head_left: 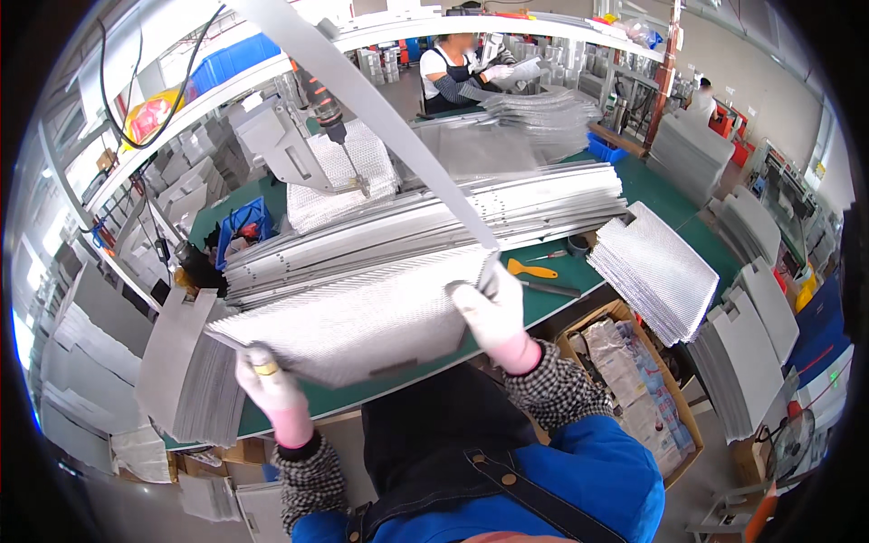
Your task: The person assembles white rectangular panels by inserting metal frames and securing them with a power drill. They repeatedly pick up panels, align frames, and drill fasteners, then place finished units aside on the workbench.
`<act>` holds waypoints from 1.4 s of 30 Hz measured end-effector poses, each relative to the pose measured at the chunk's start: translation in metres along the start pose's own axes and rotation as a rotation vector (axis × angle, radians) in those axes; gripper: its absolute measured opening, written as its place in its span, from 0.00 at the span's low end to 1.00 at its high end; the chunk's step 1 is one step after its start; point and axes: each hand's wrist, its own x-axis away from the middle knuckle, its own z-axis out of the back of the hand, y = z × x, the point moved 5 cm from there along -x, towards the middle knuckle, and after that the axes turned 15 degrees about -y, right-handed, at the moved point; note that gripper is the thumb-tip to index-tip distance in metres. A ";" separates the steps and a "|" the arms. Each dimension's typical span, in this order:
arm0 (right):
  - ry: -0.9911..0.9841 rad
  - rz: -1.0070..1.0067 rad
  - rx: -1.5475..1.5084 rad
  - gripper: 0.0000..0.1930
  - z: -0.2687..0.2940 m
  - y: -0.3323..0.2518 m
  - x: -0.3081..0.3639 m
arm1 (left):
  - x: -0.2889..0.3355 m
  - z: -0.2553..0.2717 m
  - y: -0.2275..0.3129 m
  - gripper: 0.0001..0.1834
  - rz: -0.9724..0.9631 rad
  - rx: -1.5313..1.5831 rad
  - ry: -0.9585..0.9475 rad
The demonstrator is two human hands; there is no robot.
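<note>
A silvery mesh-textured metal sheet (362, 312) is held up, tilted, over the front of the green table. My left hand (272, 385), in a white glove with a yellow band on one finger, grips its left corner. At the right end, my gloved right hand (493, 312) is closed on the sheet's edge, thumb on the near face. A long flat grey strip (389, 118) slants down from the upper left, its lower end at the sheet's corner by my right hand; I cannot tell whether that hand holds it. Behind lies a pile of long metal strips (543, 204).
A yellow scraper (531, 269) lies right of my right hand. Stacked mesh sheets (656, 271) overhang the table's right side, above a cardboard box (683, 416). Plain sheets (181, 371) stand at left, near a blue bin (244, 226). A power driver (321, 104) hangs overhead. A co-worker (453, 77) sits opposite.
</note>
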 end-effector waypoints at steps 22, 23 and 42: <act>-0.198 -0.656 0.129 0.18 0.044 0.091 0.008 | 0.096 -0.024 -0.086 0.24 0.537 0.055 -0.411; -0.221 -0.635 0.095 0.18 0.037 0.097 0.003 | 0.070 -0.019 -0.062 0.28 0.318 -0.046 -0.380; -0.530 -0.598 0.127 0.14 -0.021 0.127 -0.033 | -0.058 -0.117 -0.009 0.15 0.070 -0.741 -1.195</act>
